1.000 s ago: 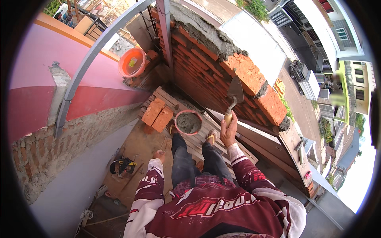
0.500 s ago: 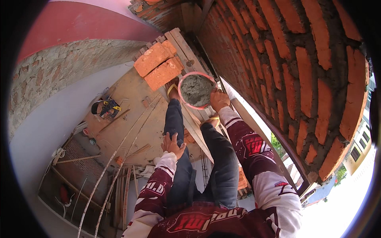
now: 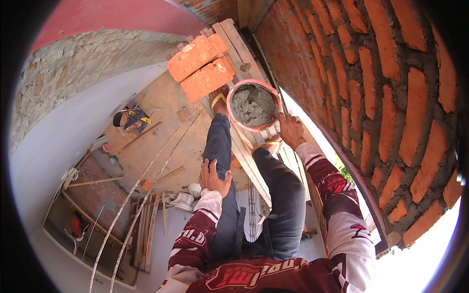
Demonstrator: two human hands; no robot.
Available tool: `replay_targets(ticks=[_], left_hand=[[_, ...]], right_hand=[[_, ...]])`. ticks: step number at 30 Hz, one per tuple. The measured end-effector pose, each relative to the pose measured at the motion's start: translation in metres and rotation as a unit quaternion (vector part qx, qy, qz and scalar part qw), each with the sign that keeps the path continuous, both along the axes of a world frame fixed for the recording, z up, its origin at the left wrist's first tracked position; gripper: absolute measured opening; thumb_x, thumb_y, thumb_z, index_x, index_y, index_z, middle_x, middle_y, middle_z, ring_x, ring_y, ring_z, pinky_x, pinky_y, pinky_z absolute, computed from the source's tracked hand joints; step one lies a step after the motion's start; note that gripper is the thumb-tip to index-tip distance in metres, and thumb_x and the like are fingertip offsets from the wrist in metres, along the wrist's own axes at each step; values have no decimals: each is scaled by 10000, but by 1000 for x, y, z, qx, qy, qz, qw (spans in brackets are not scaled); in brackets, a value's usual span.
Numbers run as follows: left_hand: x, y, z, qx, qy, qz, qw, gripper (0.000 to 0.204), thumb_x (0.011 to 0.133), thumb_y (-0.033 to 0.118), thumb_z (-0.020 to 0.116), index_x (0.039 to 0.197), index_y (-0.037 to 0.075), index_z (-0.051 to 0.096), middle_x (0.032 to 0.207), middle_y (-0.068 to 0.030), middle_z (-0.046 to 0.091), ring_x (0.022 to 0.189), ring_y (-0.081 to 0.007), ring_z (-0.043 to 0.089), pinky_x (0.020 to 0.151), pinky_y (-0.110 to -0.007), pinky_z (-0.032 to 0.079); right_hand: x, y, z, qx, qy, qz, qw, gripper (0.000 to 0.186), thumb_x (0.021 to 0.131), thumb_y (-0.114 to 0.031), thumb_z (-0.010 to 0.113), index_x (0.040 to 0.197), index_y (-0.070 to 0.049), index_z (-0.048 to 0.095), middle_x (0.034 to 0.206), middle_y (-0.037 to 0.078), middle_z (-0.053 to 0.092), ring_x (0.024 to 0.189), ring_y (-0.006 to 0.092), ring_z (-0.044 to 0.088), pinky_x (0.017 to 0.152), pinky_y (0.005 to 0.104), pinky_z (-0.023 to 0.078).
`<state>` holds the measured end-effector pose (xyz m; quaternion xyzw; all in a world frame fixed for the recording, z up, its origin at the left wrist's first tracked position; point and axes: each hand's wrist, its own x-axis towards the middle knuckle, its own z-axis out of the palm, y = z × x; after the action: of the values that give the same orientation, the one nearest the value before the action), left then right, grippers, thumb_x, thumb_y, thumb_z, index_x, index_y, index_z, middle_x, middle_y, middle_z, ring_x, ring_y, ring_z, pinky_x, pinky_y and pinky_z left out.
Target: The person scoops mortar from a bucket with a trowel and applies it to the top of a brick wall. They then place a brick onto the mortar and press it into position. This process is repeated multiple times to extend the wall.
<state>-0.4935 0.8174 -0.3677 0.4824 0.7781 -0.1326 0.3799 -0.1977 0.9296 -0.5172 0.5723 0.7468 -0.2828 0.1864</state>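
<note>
My left hand [image 3: 214, 178] lies on my left leg just below the knee, its fingers spread over the dark trousers. At the right edge of a round red-rimmed bucket [image 3: 232, 110] is my right hand [image 3: 292, 131]. Its fingers are slightly apart, with a fingertip at the rim; the thumb is hard to make out. Wet grey mortar [image 3: 253, 104] fills much of the bucket, which stands upright on wooden planks [image 3: 240, 47] between my sandalled feet. Beyond my left foot, orange bricks [image 3: 207, 80] lie on the planks.
A mortared brick wall [image 3: 386, 105] rises close on my right, with a bright gap below it. Two thin poles [image 3: 141, 195] slant past on the left. Far below, the floor [image 3: 163, 129] holds a yellow-and-black tool [image 3: 137, 119], timber [image 3: 152, 234] and white pieces [image 3: 182, 200].
My right hand has slid off its grip on the bucket rim, toward me and to the right. My left hand has settled on my leg. The view has shifted slightly.
</note>
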Motion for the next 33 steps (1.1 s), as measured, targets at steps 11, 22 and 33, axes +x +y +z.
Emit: replay_targets(ticks=[11,22,33], left_hand=[[-5,14,-1,-33,18,-38,999,661,806,349,694,1374,79,493,1472,-222,414,1359,-385,395,1118,-526,299],[-5,18,-3,-48,25,-54,997,648,812,344,692,1374,89,496,1469,-215,421,1367,-370,393,1113,-529,296],[-6,22,-7,-58,39,-72,995,648,807,358,693,1366,92,502,1461,-209,430,1369,-359,394,1108,-531,304]], right_hand=[[-47,-36,-52,-232,207,-267,912,388,896,-310,544,1160,-46,648,1127,242,671,1064,408,643,928,478,505],[-13,-41,-14,13,26,-86,996,510,864,-269,635,1326,-91,511,1077,132,633,968,303,665,767,457,543],[-55,2,-55,-249,127,-196,940,430,895,-340,557,1146,-8,669,1099,303,659,1047,430,648,941,499,502]])
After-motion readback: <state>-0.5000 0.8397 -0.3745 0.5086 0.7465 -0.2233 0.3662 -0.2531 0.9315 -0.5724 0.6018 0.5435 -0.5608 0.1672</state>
